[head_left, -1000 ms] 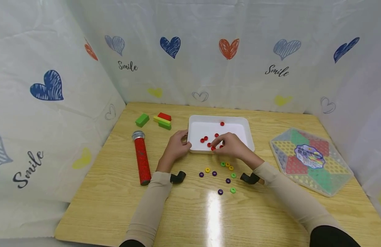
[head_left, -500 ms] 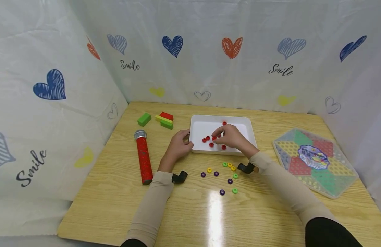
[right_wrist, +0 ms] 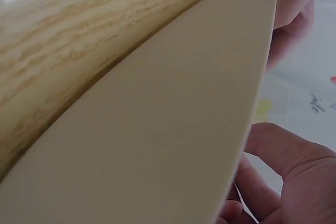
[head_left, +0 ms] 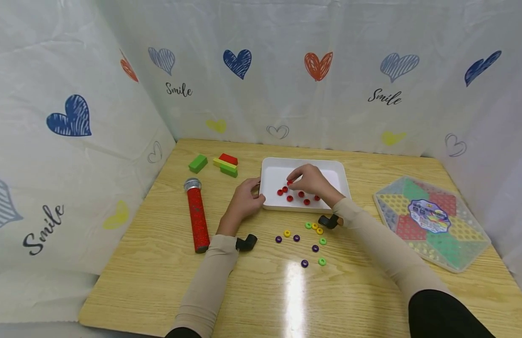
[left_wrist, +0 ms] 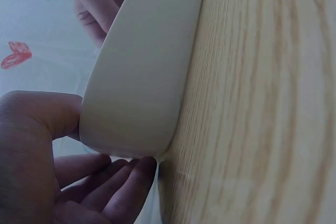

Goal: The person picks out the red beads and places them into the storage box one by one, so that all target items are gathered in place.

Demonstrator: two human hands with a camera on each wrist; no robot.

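Note:
On the table, a shallow white tray holds several red beads. At the tray's near left corner my left hand grips the rim, thumb in front and fingers along the left side. The left wrist view shows that hand around the tray's outer wall. My right hand reaches over the tray, thumb and index finger pinching a red bead. In the right wrist view, the tray wall hides the beads and the fingertips of my right hand.
In front of the tray lie loose purple beads, green beads and yellow beads. A red microphone and coloured blocks are at left. A hexagonal game box lies at right. Patterned sheeting encloses the back and sides.
My right hand has moved from the tray's near edge further back, now with a red bead at its fingertips. A red bead near the far rim is now hidden. My left hand keeps its grip.

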